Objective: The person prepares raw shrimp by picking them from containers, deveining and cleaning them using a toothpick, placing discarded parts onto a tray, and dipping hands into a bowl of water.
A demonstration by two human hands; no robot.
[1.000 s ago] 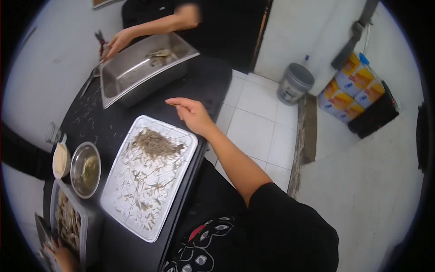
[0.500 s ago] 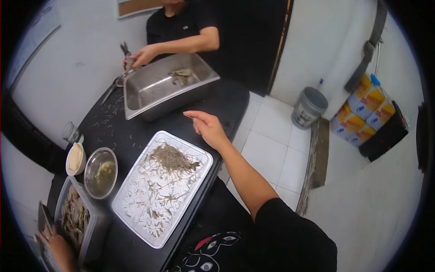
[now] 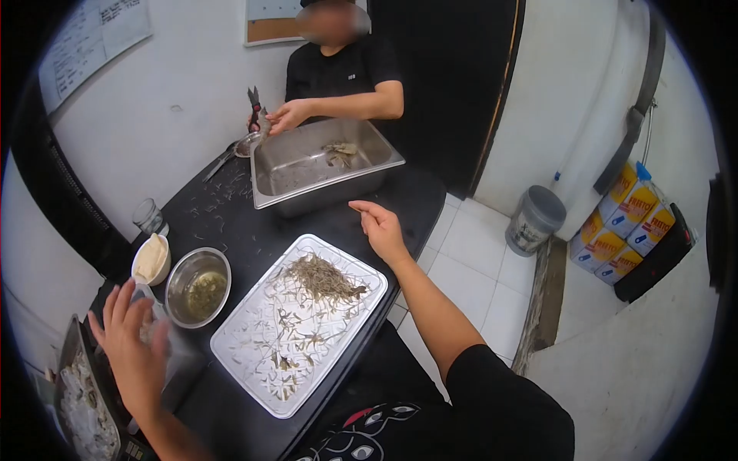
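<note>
My left hand (image 3: pixel 129 346) is raised with its fingers spread, holding nothing. It partly hides a translucent plastic tub (image 3: pixel 183 349) behind it. My right hand (image 3: pixel 380 233) is over the table's right side, beyond the white tray (image 3: pixel 237 338). Its fingers are pinched together, and what is between them is too small to make out. A heap of thin shrimp trimmings (image 3: pixel 319 278) lies at the tray's far end, with loose bits scattered over the rest. At lower left stands a metal container (image 3: pixel 86 403) of pale, glistening pieces.
Across the table a co-worker holds scissors (image 3: pixel 254 100) and a shrimp (image 3: pixel 264 121) behind a deep steel pan (image 3: pixel 330 194) with a few shrimp (image 3: pixel 340 154). A steel bowl (image 3: pixel 177 303), white bowl (image 3: pixel 151 261) and glass (image 3: pixel 150 219) stand left. A bucket (image 3: pixel 536 219) is on the floor.
My left hand has risen from the lower left corner and moved right, in front of the plastic tub. My right hand stays pinched near the same place. The view has shifted.
</note>
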